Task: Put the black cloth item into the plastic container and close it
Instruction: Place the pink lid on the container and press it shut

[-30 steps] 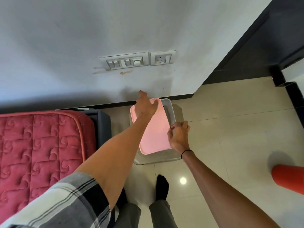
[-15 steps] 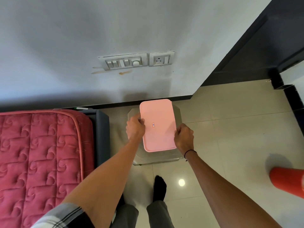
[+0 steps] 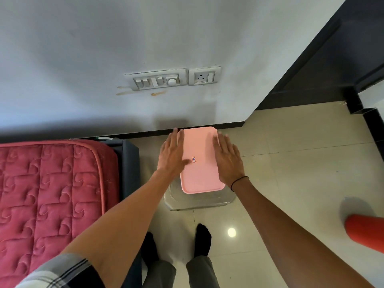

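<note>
container: translucent plastic container (image 3: 199, 201) on tiled floor (image 3: 291, 167), against the white wall (image 3: 104, 48)
lid: pink rectangular lid (image 3: 199, 163) on top of container
left hand (image 3: 172, 156): flat on lid's left edge
right hand (image 3: 227, 159): flat on lid's right edge
mattress: red quilted mattress (image 3: 47, 192) left of container
switch panel (image 3: 158, 81): on wall above container, wall socket (image 3: 204, 76) just right of it
feet: two black-socked feet (image 3: 202, 239) on floor just before container
orange object (image 3: 365, 231): on floor well right of container
</note>
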